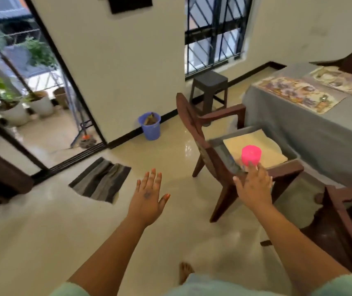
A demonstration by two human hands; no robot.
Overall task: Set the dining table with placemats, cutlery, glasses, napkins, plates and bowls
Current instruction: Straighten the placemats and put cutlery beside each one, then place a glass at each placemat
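My right hand (254, 186) holds a bright pink cup (251, 155) by its lower end, out in front of me over a wooden armchair. The view is too blurred to tell whether anything else is in that hand. My left hand (149, 197) hangs in the air over the floor with its fingers spread and nothing in it. At the right stands the dining table (295, 129) under a grey cloth. Two patterned placemats lie on it, one near the corner (295, 92) and one further back (342, 80). A small piece of cutlery (323, 98) rests on the nearer placemat.
A wooden armchair (205, 146) with a cream cushion (256, 146) stands between me and the table, and a second chair (346, 227) is at the lower right. A dark stool (210, 86), a blue bucket (150, 127) and a striped doormat (101, 180) lie ahead, by an open doorway with potted plants.
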